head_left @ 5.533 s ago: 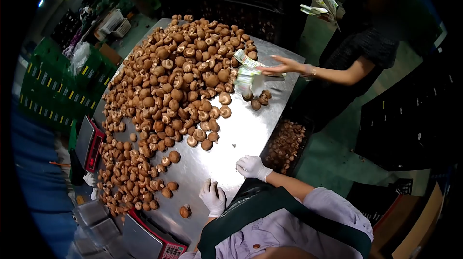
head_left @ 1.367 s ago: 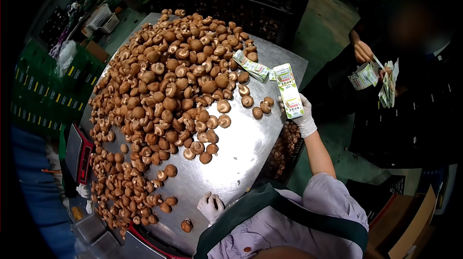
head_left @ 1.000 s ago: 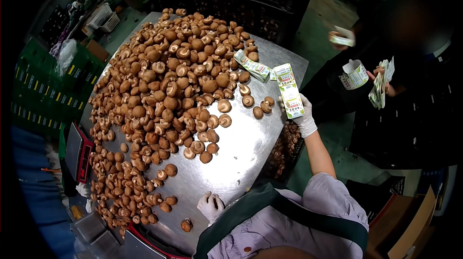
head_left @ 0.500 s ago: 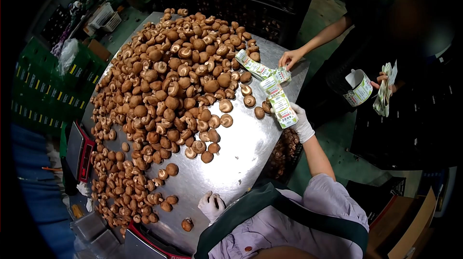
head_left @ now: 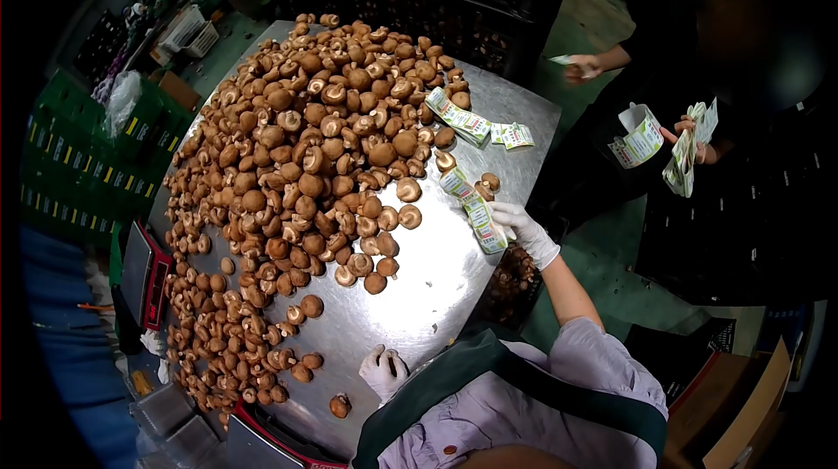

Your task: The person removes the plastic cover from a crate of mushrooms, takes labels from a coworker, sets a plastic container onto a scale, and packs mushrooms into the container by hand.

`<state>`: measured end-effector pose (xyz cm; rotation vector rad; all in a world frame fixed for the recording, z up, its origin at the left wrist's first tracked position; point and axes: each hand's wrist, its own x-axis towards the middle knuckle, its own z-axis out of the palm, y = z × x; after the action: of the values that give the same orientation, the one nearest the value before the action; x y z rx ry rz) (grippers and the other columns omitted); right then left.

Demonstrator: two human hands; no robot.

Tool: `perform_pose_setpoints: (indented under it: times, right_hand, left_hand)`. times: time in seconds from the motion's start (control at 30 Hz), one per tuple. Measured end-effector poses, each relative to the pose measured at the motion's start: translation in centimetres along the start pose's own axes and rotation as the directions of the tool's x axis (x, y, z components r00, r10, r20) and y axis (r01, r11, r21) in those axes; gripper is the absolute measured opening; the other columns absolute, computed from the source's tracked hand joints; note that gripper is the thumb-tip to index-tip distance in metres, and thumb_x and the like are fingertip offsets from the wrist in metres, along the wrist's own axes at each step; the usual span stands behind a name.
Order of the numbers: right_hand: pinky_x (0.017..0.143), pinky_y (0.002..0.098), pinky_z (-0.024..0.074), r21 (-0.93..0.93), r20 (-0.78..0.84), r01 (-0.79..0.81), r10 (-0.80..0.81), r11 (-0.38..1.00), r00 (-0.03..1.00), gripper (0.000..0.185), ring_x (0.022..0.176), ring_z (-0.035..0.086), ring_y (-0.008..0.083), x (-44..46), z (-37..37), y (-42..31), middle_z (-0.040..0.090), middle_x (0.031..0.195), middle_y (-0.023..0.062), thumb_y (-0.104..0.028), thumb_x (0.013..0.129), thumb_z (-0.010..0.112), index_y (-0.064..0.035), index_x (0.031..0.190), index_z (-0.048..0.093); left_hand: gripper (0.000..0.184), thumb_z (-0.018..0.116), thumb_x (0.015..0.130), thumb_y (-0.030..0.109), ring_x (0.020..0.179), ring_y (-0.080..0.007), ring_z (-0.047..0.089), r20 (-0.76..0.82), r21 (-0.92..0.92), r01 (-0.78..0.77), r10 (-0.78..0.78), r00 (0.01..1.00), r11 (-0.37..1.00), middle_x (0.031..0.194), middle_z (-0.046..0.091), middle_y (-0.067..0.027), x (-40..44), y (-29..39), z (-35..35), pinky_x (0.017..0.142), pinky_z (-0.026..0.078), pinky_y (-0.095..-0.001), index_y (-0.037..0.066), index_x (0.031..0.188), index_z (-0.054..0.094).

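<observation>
Since half a second ago, the label strip [head_left: 476, 214] in my right hand [head_left: 527, 235] has moved toward me, and a co-worker's hand [head_left: 583, 68] has drawn back from the table [head_left: 397, 316].

At far left hangs a blue sheet [head_left: 65, 303], with green crates [head_left: 65, 163] stacked above it and a clear bag [head_left: 123, 102] on their right. Beside the table's left edge sits a red-framed scale [head_left: 140, 258]. Mushrooms [head_left: 297, 155] heap over most of the steel's left half, a few lying loose at the near side; a second scale [head_left: 275, 450] stands at the near left corner. My left hand [head_left: 382, 371], gloved, lies by the near edge, thumb and fingers slightly bent and apart. Bare metal shines between my two hands, which are well apart.

Farther right, a second strip [head_left: 463, 120] lies folded against the heap. My gloved right thumb and fingers are clamped on the label strip, over the table's right part near some loose mushrooms; I can't tell whether it touches the steel. Dark crates [head_left: 410, 10] stand behind the table. Beyond its right edge are the green floor [head_left: 602, 264], the co-worker with a bundle [head_left: 685, 159] of labels, and, low at far right, a cardboard box [head_left: 746, 408].
</observation>
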<state>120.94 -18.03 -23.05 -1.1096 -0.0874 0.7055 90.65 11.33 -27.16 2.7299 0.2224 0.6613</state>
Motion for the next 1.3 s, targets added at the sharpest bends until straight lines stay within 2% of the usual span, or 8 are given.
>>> perform_pose_setpoints:
  times: [0.1, 0.2, 0.27, 0.33, 0.47, 0.73, 1.07, 1.3]
  right_hand:
    - [0.06, 0.0165, 0.042, -0.293, -0.095, 0.02, -0.05, 0.956, 0.994, 0.045, 0.063, 0.054, 0.0039, -0.3, 2.6, -1.4, 0.063, 0.081, 0.0013, -0.018, 0.085, 0.062, 0.0037, 0.124, 0.053]
    - [0.06, 0.0157, 0.0412, -0.402, -0.228, 0.048, -0.151, 0.914, 0.962, 0.044, 0.065, 0.053, 0.0017, -0.1, 4.7, -1.4, 0.063, 0.082, -0.0001, -0.015, 0.083, 0.065, -0.0015, 0.123, 0.055]
    - [0.064, 0.0207, 0.0463, -0.483, -0.261, -0.036, -0.105, 0.875, 0.96, 0.047, 0.069, 0.057, 0.0079, -0.1, 5.0, -1.6, 0.063, 0.086, 0.0026, -0.026, 0.079, 0.07, -0.0032, 0.119, 0.059]
    - [0.076, 0.0274, 0.049, -0.744, -0.218, 0.126, -0.417, 0.656, 0.882, 0.052, 0.081, 0.063, 0.0182, 0.7, 4.8, -0.1, 0.066, 0.09, 0.0088, -0.031, 0.074, 0.073, -0.0071, 0.118, 0.06]
    - [0.082, 0.0335, 0.0495, -0.944, -0.104, 0.108, -0.594, 0.311, 0.798, 0.056, 0.089, 0.062, 0.0298, 0.9, 4.7, 1.2, 0.064, 0.1, 0.0151, -0.037, 0.07, 0.074, -0.0072, 0.115, 0.06]
    - [0.072, 0.0336, 0.0509, -0.831, -0.425, -0.061, -0.56, 0.553, 0.711, 0.032, 0.079, 0.064, 0.0244, 1.4, 3.6, -2.2, 0.064, 0.091, 0.0146, -0.025, 0.077, 0.067, -0.0133, 0.107, 0.066]
    - [0.093, 0.04, 0.0454, -0.892, -0.326, -0.445, -0.571, -0.077, 0.754, 0.064, 0.111, 0.051, 0.0355, 7.4, -7.8, -7.2, 0.047, 0.134, 0.0159, -0.011, 0.069, 0.06, -0.0116, 0.132, 0.047]
    - [0.095, 0.041, 0.0438, -0.868, -0.346, -0.457, -0.424, -0.196, 0.837, 0.066, 0.116, 0.048, 0.0378, 9.2, -8.5, -7.9, 0.042, 0.138, 0.0184, -0.011, 0.072, 0.06, -0.0147, 0.135, 0.043]
  left_hand:
    - [0.011, 0.066, 0.069, 0.01, 0.075, -0.0316, 0.059, -0.013, 0.0, -0.007, 0.007, 1.0, 1.0, 0.093, 0.061, -0.0128, 0.0, 0.0, 0.0, 0.063, 0.046, -0.0421, 0.009, 0.078, 0.06]
    - [0.011, 0.066, 0.069, 0.01, 0.075, -0.0315, 0.059, 0.001, 0.002, 0.004, -0.004, 1.0, 1.0, 0.093, 0.061, -0.0123, 0.0, 0.0, 0.0, 0.064, 0.045, -0.0419, 0.009, 0.078, 0.06]
    - [0.011, 0.066, 0.069, 0.01, 0.075, -0.0316, 0.059, -0.006, -0.001, 0.005, -0.005, 1.0, 1.0, 0.093, 0.061, -0.0124, 0.0, 0.1, 0.0, 0.064, 0.045, -0.0421, 0.009, 0.078, 0.06]
    - [0.012, 0.066, 0.068, 0.01, 0.075, -0.0318, 0.059, -0.013, -0.005, 0.005, -0.005, 1.0, 1.0, 0.093, 0.061, -0.0124, 0.0, 0.2, 0.1, 0.064, 0.045, -0.0422, 0.009, 0.078, 0.06]
    - [0.011, 0.066, 0.068, 0.01, 0.075, -0.0321, 0.059, -0.021, -0.011, 0.021, -0.021, 1.0, 1.0, 0.092, 0.061, -0.0128, 0.2, 0.3, 0.0, 0.064, 0.045, -0.0426, 0.009, 0.078, 0.06]
    - [0.011, 0.066, 0.068, 0.009, 0.073, -0.0322, 0.059, -0.003, -0.035, 0.023, -0.024, 1.0, 0.999, 0.092, 0.062, -0.0136, 0.5, 0.5, -0.2, 0.063, 0.044, -0.0429, 0.008, 0.077, 0.06]
    - [0.01, 0.065, 0.068, 0.009, 0.072, -0.0313, 0.058, -0.017, -0.021, 0.013, -0.013, 1.0, 1.0, 0.091, 0.06, -0.0113, 0.5, 0.4, -0.2, 0.061, 0.044, -0.0417, 0.009, 0.077, 0.059]
    - [0.01, 0.064, 0.069, 0.01, 0.071, -0.0309, 0.058, -0.002, -0.047, 0.0, 0.0, 1.0, 0.999, 0.093, 0.06, -0.0106, 0.4, 0.1, -0.1, 0.06, 0.044, -0.0414, 0.01, 0.077, 0.059]
